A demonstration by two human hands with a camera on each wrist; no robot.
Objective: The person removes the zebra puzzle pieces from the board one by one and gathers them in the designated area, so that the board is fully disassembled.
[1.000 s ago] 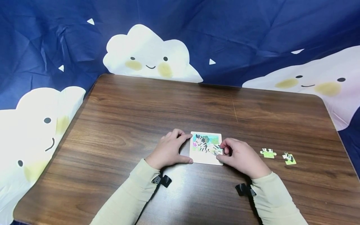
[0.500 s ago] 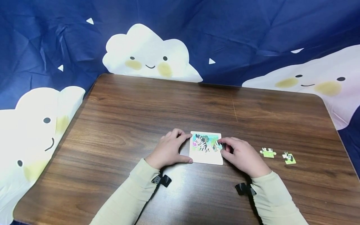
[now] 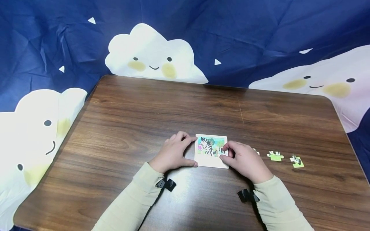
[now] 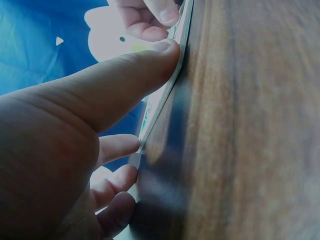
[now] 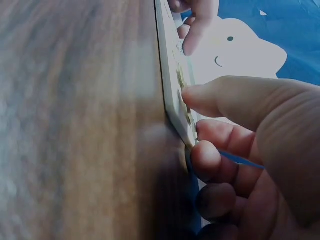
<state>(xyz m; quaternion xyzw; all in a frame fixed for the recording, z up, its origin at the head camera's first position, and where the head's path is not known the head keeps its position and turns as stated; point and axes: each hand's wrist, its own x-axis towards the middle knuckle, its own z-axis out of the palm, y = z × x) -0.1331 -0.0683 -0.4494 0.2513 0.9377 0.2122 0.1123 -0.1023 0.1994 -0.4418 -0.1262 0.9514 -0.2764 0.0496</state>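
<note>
A white-bordered zebra puzzle board lies on the table between both hands. My left hand rests at its left side, index finger and thumb spread and touching near the upper and lower left corners. With thumb and index finger, my right hand pinches a striped puzzle piece over the picture's right side; the fingers hide part of it. In the right wrist view, the thumb lies over the board's face, with the fingertips by its edge. Whether the piece sits flat cannot be told.
Two loose puzzle pieces, one with white legs on green and one green with black and white, lie to the right. Part of another shows behind the right hand. A blue cloud-print cloth hangs behind the wooden table.
My right hand has shifted slightly left with the pinched piece, which has turned and now looks more level. Part of a loose piece has come into sight behind that hand. The left hand stays put.
</note>
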